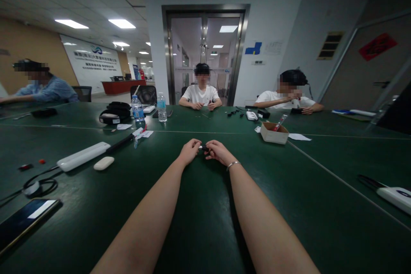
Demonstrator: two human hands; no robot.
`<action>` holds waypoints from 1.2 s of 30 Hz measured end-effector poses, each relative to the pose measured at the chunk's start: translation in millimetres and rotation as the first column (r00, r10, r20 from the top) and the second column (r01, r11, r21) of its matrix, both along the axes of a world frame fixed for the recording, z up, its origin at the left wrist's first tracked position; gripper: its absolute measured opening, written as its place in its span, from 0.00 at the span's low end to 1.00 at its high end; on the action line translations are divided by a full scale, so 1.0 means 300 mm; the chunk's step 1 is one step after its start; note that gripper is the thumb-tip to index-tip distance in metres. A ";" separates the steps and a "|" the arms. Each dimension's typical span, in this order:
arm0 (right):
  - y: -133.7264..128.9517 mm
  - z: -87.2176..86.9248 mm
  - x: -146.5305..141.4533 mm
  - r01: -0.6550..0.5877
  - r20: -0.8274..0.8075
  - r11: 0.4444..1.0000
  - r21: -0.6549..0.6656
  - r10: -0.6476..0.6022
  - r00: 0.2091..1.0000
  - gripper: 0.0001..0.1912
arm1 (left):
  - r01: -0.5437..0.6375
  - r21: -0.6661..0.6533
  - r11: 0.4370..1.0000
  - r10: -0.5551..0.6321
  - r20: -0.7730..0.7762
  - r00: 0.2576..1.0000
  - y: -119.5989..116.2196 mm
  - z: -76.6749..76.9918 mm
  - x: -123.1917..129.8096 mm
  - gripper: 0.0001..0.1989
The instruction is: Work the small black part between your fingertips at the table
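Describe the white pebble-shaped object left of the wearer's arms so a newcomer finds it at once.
Start at the green table and look left of the wearer's left hand. There a long white bar lies slantwise; the oval pebble lies just beside its near side. It is short and rounded, while the bar is long and straight.

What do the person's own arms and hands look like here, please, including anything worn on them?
Both forearms are bare, with no sleeves in view and no gloves. The left hand carries no ring, watch or band that I can make out. The right hand has a thin silver-coloured bracelet at the wrist. No other markings are visible.
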State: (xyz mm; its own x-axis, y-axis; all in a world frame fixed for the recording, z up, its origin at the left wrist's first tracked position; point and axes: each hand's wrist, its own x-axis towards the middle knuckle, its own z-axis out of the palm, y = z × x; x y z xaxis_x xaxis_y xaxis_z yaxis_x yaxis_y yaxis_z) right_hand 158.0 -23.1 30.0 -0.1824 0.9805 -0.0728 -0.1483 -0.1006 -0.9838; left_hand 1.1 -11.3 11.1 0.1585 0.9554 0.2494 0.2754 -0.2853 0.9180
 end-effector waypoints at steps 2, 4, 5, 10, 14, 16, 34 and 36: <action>0.001 0.000 0.000 -0.001 0.000 1.000 0.000 0.001 1.000 0.04 | -0.009 -0.013 1.000 0.008 -0.009 1.000 -0.003 0.003 0.001 0.15; 0.003 -0.001 0.001 -0.007 0.000 1.000 -0.003 0.007 1.000 0.04 | -0.009 -0.039 0.999 0.009 -0.005 1.000 -0.005 0.007 0.002 0.15; 0.004 -0.002 0.001 -0.012 0.002 1.000 -0.004 0.012 1.000 0.04 | -0.004 -0.044 0.999 0.004 -0.004 1.000 -0.005 0.008 0.003 0.14; 0.003 -0.003 0.002 -0.013 0.018 1.000 0.004 0.013 1.000 0.04 | 0.023 -0.010 1.000 -0.023 -0.029 0.999 0.001 -0.002 0.002 0.13; 0.001 -0.003 0.005 -0.031 0.033 0.999 0.016 0.031 0.999 0.04 | 0.030 0.031 0.999 -0.029 -0.026 0.999 0.004 -0.007 -0.001 0.14; 0.002 -0.006 0.005 -0.080 0.071 0.996 0.042 0.077 0.995 0.07 | 0.009 0.037 0.999 -0.009 0.005 1.000 0.006 -0.005 -0.003 0.15; -0.141 0.154 0.027 -0.413 0.850 0.909 -0.062 0.265 0.455 0.08 | 0.179 -0.256 0.950 -0.168 0.064 0.984 -0.065 0.055 -0.107 0.13; -0.196 0.204 0.131 -0.448 0.848 0.883 -0.137 0.339 0.408 0.10 | 0.192 -0.272 0.943 -0.188 0.044 0.981 -0.095 0.062 -0.185 0.12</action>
State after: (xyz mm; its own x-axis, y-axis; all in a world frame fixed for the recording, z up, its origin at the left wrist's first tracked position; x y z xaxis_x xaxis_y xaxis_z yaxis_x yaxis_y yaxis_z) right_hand 197.4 -81.9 91.1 -0.4558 0.8281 -0.3265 0.7671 0.1793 -0.6160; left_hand -54.5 -39.7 29.6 0.3418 0.9397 -0.0133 0.2244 -0.0679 0.9721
